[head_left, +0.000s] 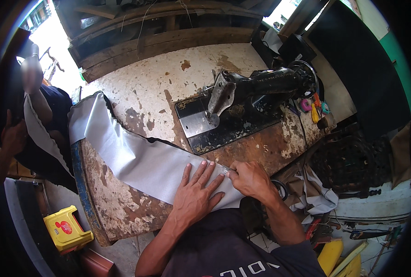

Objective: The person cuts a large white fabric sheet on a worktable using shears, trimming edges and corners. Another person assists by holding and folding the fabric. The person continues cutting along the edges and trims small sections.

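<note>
A long piece of silver-grey fabric (131, 161) with a dark back lies across the worn table (117, 203), rumpled toward its far left end. My left hand (194, 191) rests flat on the fabric with fingers spread. Just right of it, my right hand (249, 180) is closed at the fabric's upper edge, around something small and greyish at the fingertips that is too small to make out. Above both hands stands an old black sewing machine (270, 83) on its metal bed.
A co-worker's hand (14, 138) and dark cloth are at the left. A yellow plastic stool (67, 228) stands below the table's left edge. Small colourful tools (315, 110) lie right of the machine. Crumpled fabric (311, 194) hangs at the lower right. Wooden boards (164, 41) border the back.
</note>
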`<action>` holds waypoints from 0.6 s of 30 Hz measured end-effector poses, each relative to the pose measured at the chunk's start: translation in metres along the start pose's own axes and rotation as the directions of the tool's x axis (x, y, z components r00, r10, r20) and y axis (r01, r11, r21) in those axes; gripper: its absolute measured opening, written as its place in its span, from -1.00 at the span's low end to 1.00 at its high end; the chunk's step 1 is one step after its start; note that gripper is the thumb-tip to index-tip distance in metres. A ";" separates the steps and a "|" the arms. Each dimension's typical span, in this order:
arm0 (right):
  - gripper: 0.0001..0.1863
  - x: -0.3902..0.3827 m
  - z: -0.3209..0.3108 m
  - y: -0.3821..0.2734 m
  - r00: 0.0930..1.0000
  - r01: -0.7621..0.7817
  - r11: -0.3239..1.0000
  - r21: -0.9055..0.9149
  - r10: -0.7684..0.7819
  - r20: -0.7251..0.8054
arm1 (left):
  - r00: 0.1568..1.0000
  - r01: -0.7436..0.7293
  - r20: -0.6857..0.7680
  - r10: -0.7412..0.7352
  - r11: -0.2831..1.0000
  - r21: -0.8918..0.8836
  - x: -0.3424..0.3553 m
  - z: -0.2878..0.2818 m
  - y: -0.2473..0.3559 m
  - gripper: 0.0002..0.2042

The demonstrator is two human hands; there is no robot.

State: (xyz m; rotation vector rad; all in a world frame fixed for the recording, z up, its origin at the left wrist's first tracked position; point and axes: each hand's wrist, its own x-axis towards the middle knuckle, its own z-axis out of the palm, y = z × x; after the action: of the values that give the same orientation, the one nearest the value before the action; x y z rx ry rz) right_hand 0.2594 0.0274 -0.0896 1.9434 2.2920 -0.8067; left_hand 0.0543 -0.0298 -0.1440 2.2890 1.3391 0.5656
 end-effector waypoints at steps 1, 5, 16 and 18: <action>-0.68 0.000 -0.001 0.000 1.000 0.008 1.000 0.001 -0.008 0.003 | 1.000 0.000 0.001 0.000 1.000 -0.005 0.000 0.000 0.000 -0.48; -0.69 0.001 -0.004 -0.001 1.000 0.017 1.000 -0.003 -0.016 0.017 | 1.000 -0.002 -0.005 0.002 1.000 0.001 0.000 0.001 -0.001 -0.47; -0.68 -0.001 -0.004 -0.006 0.997 -0.068 0.998 0.015 0.068 0.022 | 1.000 0.005 -0.014 -0.005 1.000 0.008 -0.001 0.004 -0.001 -0.47; -0.67 -0.001 -0.001 -0.004 0.990 -0.142 0.987 0.073 0.141 0.020 | 1.000 0.005 -0.014 -0.005 1.000 0.024 -0.001 0.004 -0.001 -0.48</action>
State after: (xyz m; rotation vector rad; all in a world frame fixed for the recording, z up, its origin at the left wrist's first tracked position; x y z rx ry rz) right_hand 0.2560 0.0267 -0.0875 2.0955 2.1151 -0.8999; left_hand 0.0554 -0.0307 -0.1484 2.3046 1.3645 0.5673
